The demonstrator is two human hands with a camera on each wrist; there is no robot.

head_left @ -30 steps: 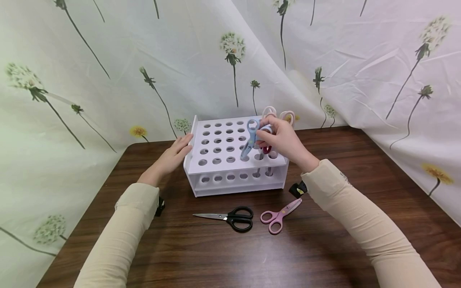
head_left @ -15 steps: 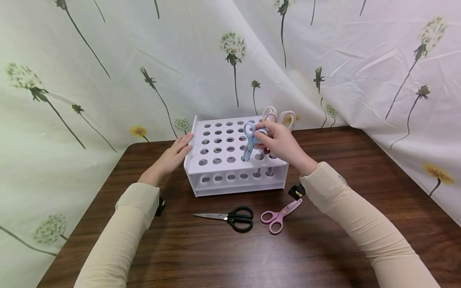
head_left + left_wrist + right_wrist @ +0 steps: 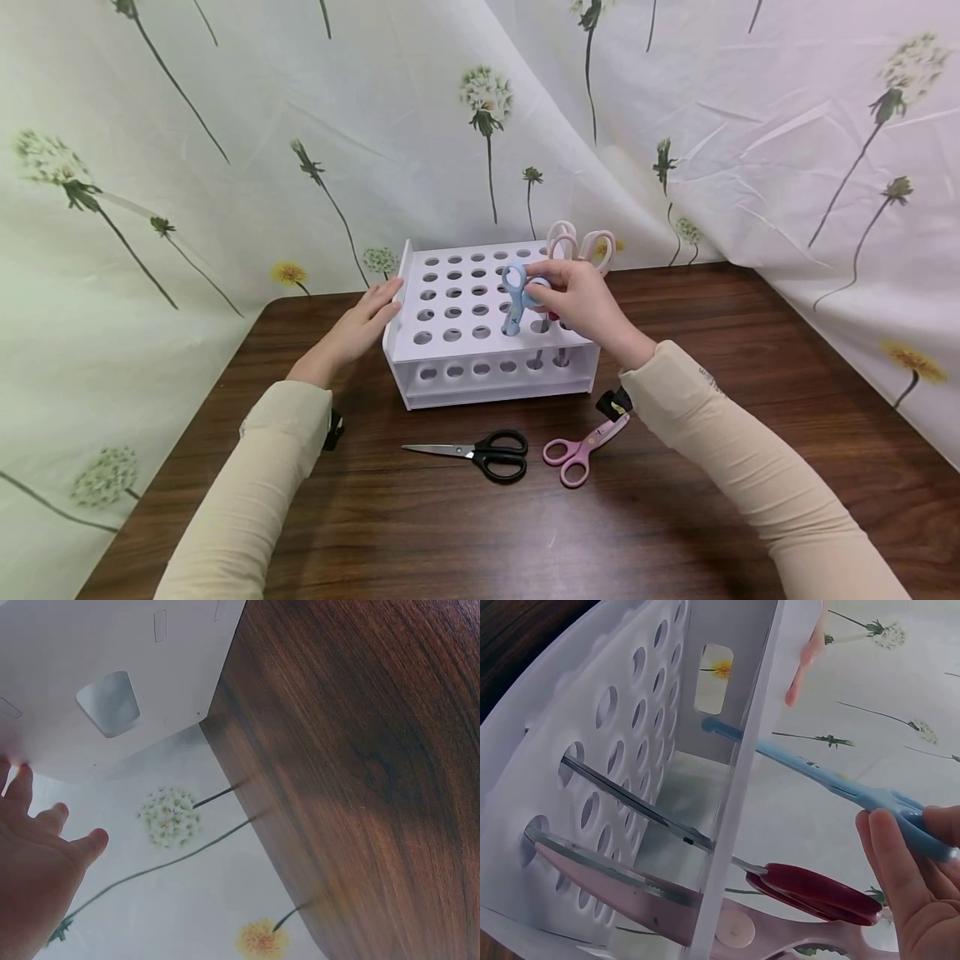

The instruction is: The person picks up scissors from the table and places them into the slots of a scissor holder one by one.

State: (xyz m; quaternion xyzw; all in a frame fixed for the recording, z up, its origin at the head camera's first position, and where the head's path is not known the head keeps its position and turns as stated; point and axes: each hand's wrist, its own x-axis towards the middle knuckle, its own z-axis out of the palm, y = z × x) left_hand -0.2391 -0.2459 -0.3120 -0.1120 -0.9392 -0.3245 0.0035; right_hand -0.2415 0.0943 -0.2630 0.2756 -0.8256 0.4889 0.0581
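Observation:
My right hand [image 3: 588, 304] pinches the handles of light blue scissors [image 3: 514, 318] above a white rack [image 3: 495, 392] with rows of round holes. In the right wrist view, the tip of the blue blades passes through the upper shelf, short of the lower one. My left hand [image 3: 356, 325] lies with extended fingers against the rack's left side panel [image 3: 45, 675]. Beside the blue pair, red-handled scissors [image 3: 814, 889] and pale pink scissors [image 3: 780, 930] stand in the rack, their blades through both shelves.
Black-handled scissors [image 3: 480, 452] lie in front of the rack on the dark wooden table [image 3: 450, 533]. Pink scissors [image 3: 581, 450] lie to their right, close to the right wrist strap. A flower-print cloth [image 3: 420, 125] hangs behind the table.
The blue scissors have come down from over the rack, with their tip now inside a front-row hole. Their handles have tilted left with my right hand. My left hand keeps its place.

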